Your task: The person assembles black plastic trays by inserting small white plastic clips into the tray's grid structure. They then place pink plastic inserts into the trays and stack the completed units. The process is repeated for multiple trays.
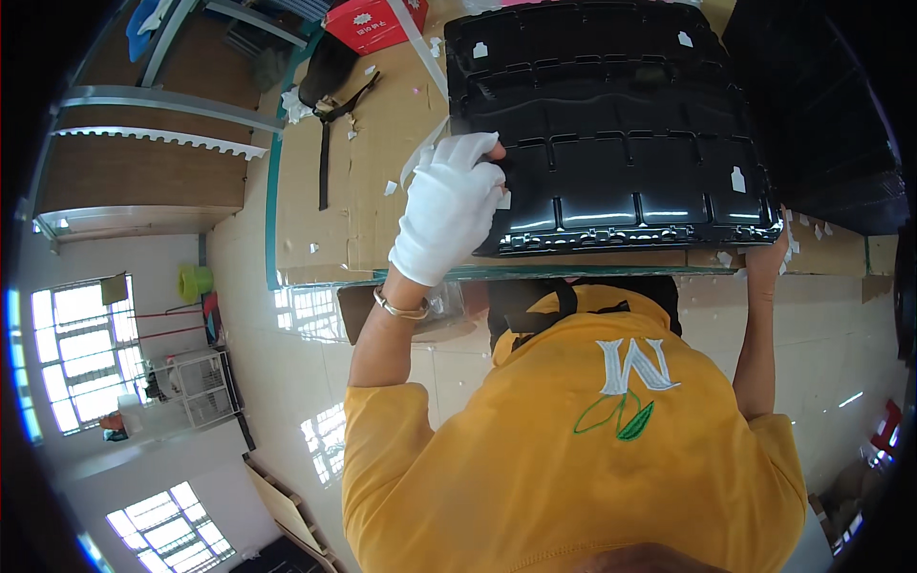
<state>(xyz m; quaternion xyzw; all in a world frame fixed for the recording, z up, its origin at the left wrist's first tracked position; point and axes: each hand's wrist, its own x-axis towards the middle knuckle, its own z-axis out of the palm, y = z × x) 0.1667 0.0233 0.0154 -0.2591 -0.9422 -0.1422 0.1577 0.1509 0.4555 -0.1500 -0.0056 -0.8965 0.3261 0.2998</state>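
A glossy black ribbed plastic panel (592, 181) lies on the cardboard-covered table in front of me. My left hand (447, 205), in a white glove with bare fingertips showing, is at the panel's left edge near its front corner. Its fingers are curled together, and what they pinch, if anything, is hidden. Just below those fingertips shows a small white label (503, 201). My bare right hand (767, 256) grips the panel's front right corner, its fingers partly hidden. Other white labels sit on the panel, one near the right front (738, 180).
Beside the panel, a white strip (416, 38) runs across the cardboard (373, 220). Black straps (325, 158), white scraps and a red box (377, 26) are to the left and back. A large dark object (821, 115) stands close on the right. Metal shelving (172, 100) is at far left.
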